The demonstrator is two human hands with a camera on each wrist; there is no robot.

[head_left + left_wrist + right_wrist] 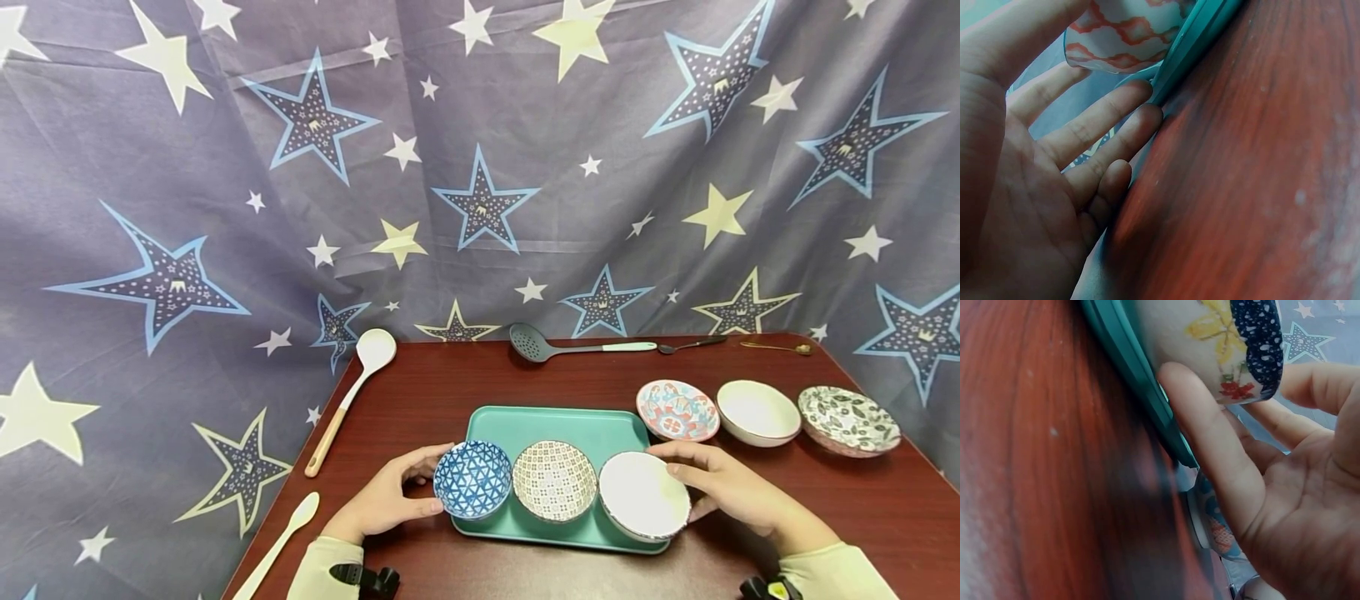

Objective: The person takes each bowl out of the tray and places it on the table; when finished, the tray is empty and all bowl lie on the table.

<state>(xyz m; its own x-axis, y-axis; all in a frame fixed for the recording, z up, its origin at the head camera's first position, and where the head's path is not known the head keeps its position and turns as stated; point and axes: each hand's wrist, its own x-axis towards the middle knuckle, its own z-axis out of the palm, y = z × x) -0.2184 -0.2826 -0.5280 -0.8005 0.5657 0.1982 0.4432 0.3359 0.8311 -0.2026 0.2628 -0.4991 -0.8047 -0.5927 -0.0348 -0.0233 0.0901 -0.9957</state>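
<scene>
Three small bowls stand in a row on a green tray (555,419): a blue-patterned bowl (472,480), a beige-patterned bowl (555,481) and a white-lined bowl (643,497). My left hand (390,497) touches the left side of the blue-patterned bowl with thumb and forefinger spread, its other fingers loosely extended by the tray edge. At the opposite end, my right hand (723,489) rests thumb and fingers against the white-lined bowl. The left wrist view shows red waves on one bowl's outside (1129,37); the right wrist view shows flowers and a dark rim band.
Right of the tray sit a pink-patterned bowl (677,410), a cream bowl (758,412) and a leaf-patterned bowl (849,421). A skimmer (532,342) and two small spoons lie along the back edge. A wooden-handled ladle (356,387) and a cream spoon (281,542) lie left.
</scene>
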